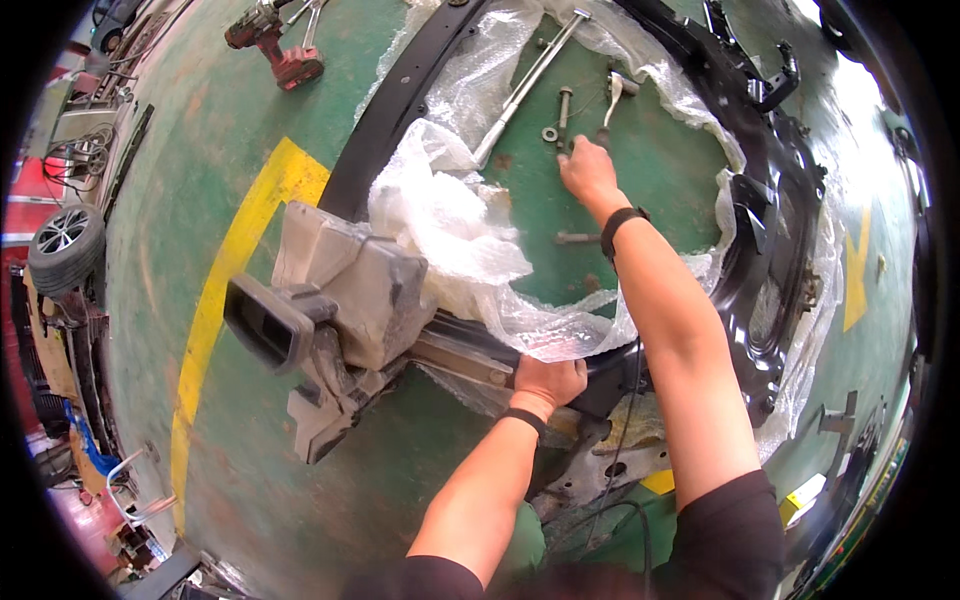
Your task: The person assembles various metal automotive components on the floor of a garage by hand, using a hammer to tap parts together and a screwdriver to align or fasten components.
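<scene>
My right hand (590, 172) reaches inside the frame opening, its fingers curled around the lower end of a ratchet wrench (611, 100). Just left of it lie a long bolt (564, 105) and a nut-like ring (549, 134). A second bolt (577, 239) is on the floor beside my right wrist. My left hand (549, 381) is closed over the near edge of a black car-body frame (350, 165), against crumpled bubble wrap (440, 205). Its fingertips are partly hidden. A long metal bar (530, 88) leans across the wrap.
A dusty plastic air duct box (345, 285) sits at the frame's near left corner. A red cordless drill (280, 50) lies on the green floor at far left. Yellow floor stripes (225, 270) run beside it. A wheel (66, 248) and assorted parts stand along the left.
</scene>
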The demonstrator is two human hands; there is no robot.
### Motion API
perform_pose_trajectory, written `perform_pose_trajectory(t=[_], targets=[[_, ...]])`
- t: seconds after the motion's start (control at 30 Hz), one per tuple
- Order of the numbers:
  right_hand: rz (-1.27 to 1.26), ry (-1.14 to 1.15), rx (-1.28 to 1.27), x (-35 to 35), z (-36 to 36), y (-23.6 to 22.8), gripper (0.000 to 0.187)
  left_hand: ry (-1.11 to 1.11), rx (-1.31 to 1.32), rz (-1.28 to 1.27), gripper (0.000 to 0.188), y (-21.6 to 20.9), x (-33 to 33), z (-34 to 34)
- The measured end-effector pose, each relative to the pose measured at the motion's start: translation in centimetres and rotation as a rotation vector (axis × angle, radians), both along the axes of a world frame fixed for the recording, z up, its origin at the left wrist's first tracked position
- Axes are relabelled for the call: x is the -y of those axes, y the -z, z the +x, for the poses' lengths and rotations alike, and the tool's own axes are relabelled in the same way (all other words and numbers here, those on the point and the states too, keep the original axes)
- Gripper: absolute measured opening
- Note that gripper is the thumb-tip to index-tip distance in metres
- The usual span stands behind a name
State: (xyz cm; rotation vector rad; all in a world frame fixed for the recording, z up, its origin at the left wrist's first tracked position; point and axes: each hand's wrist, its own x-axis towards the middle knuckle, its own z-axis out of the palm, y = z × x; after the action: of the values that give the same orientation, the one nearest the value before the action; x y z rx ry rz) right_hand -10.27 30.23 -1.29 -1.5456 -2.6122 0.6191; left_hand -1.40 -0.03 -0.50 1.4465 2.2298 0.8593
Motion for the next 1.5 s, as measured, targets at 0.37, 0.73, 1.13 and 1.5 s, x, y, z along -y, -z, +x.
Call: perform_pose_trajectory(t=[0.37, 0.73, 1.13, 1.5], targets=[[0.072, 0.180, -0.091, -0.5, -1.7, -0.5, 0.029, 0.027, -0.032, -0.003, 0.014, -0.1, 0.3, -0.3], [0.346, 0.099, -0.605, 3.2, 7.0, -16.1, 0.036, 0.064, -0.078, 0.034, 0.027, 0.3, 0.3, 0.1], [-1.077, 0.304, -1.018, 26.4, 23.2, -22.5, 0.023, -0.032, -0.129, -0.092, 0.024, -0.7, 0.8, 0.0], [-1.255, 0.719, -0.670, 36.8, 38.8, -10.3, 0.030, -0.108, -0.347, 0.108, 0.016, 1.6, 1.4, 0.9]])
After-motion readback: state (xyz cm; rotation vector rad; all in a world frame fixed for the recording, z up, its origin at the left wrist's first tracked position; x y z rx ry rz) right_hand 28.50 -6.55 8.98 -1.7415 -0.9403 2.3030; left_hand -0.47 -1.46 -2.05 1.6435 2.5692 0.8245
